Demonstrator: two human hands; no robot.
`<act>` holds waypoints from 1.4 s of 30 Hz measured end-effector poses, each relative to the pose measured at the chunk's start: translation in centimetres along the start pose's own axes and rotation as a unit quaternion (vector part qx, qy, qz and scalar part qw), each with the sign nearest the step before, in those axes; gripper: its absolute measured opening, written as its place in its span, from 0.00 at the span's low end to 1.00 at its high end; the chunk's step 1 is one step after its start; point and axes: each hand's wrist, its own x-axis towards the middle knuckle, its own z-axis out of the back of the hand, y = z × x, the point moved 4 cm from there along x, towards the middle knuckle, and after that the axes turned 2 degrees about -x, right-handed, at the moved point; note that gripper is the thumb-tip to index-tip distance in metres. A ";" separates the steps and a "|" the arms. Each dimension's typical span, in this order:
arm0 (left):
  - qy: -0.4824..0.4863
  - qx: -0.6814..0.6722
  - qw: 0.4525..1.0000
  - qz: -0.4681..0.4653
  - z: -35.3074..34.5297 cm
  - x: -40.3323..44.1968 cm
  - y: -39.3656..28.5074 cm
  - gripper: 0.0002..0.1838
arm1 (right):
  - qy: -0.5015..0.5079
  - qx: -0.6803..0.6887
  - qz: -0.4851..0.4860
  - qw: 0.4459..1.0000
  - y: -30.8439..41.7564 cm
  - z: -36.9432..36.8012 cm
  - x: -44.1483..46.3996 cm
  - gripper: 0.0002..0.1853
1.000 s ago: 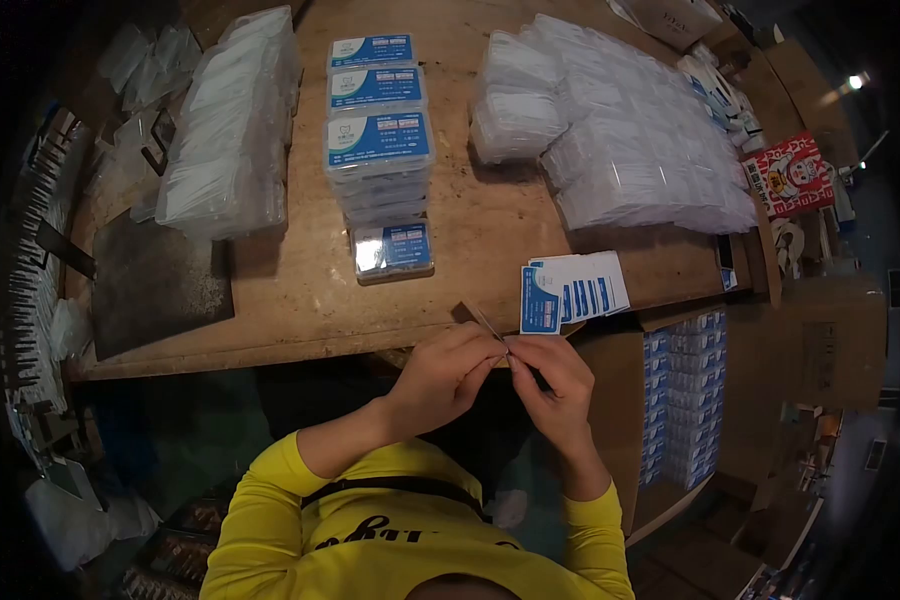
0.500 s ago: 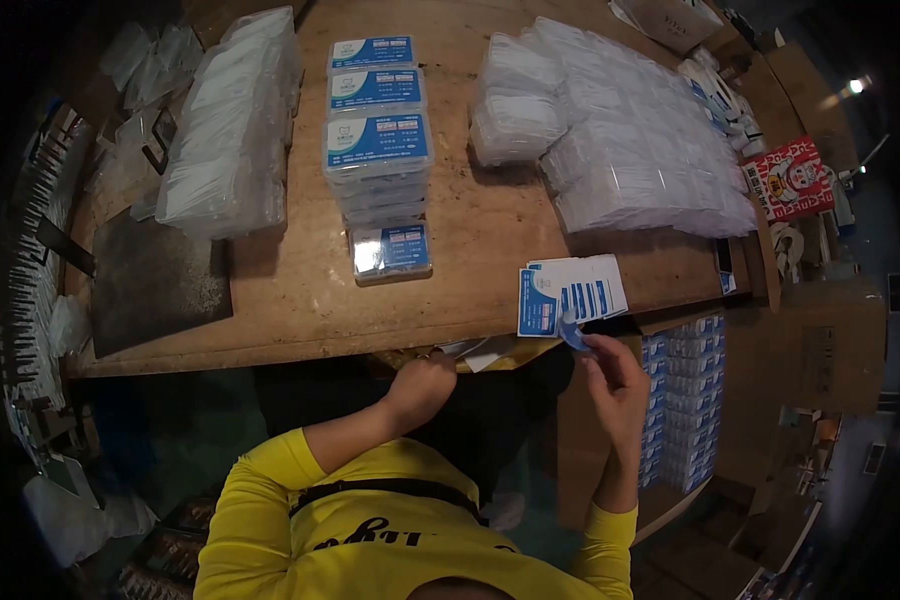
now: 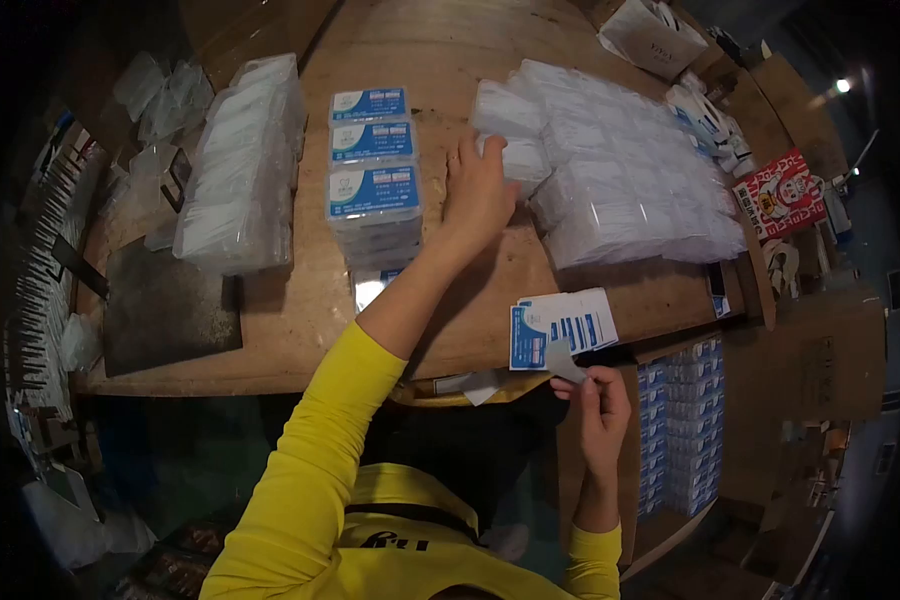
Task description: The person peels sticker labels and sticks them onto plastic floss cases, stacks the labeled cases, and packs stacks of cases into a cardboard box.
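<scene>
My left hand (image 3: 482, 190) reaches across the table to the near left end of the stacked clear plastic boxes (image 3: 630, 205). Its fingers and thumb are spread at the edge of one clear box (image 3: 526, 163); a firm grip does not show. Close to the table's front edge, my right hand (image 3: 602, 405) pinches a thin bent card (image 3: 564, 360), its pale side showing. Just beyond that card lies a fanned pile of blue-and-white printed cards (image 3: 565, 322). Left of my forearm stand stacked clear boxes with blue labels (image 3: 375, 195), the nearest box partly hidden by the arm.
Another row of clear boxes (image 3: 238, 170) stands on the left, near a dark flat plate (image 3: 173, 308). Below the table's right side, a carton (image 3: 625, 440) holds stacked blue-and-white boxes (image 3: 680, 430). A red printed packet (image 3: 780, 195) lies at the right edge.
My left hand has moved from the table's front edge up to the clear boxes on the right. The card in my right hand has turned from its blue side to its pale side.
</scene>
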 end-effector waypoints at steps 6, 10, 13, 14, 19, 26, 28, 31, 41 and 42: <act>0.004 -0.089 0.996 -0.022 0.9 -0.7 -0.7 0.22 | 0.038 -0.073 0.081 0.993 1.8 -0.5 1.1 0.12; 0.061 -0.159 0.983 -0.073 3.8 -4.3 -3.6 0.22 | 0.037 -0.111 0.169 0.979 3.6 -0.8 1.8 0.14; 0.174 -0.270 0.947 -0.013 5.0 -8.1 -4.1 0.25 | 0.025 -0.118 0.214 0.969 4.5 -1.4 1.7 0.15; 0.200 -0.327 0.923 0.016 5.3 -9.1 -4.2 0.27 | 0.034 -0.133 0.227 0.964 4.6 -1.7 1.7 0.17; 0.250 -0.523 0.809 0.098 6.5 -12.9 -4.7 0.36 | 0.073 -0.223 0.303 0.924 5.7 -3.7 1.1 0.18; 0.246 -0.577 0.772 0.099 7.3 -13.8 -4.8 0.37 | 0.096 -0.282 0.342 0.891 6.0 -4.3 0.7 0.19; 0.248 -0.572 0.775 0.101 7.4 -13.9 -4.8 0.38 | 0.100 -0.285 0.343 0.890 6.0 -4.3 0.6 0.19; 0.247 -0.573 0.774 0.106 7.4 -14.1 -4.7 0.38 | 0.105 -0.283 0.342 0.890 6.1 -4.3 0.7 0.19; 0.248 -0.563 0.781 0.104 7.5 -14.2 -4.6 0.38 | 0.107 -0.298 0.337 0.887 6.2 -4.4 0.7 0.19; 0.242 -0.566 0.781 0.108 7.5 -14.1 -4.6 0.36 | 0.107 -0.300 0.337 0.886 6.2 -4.5 0.8 0.19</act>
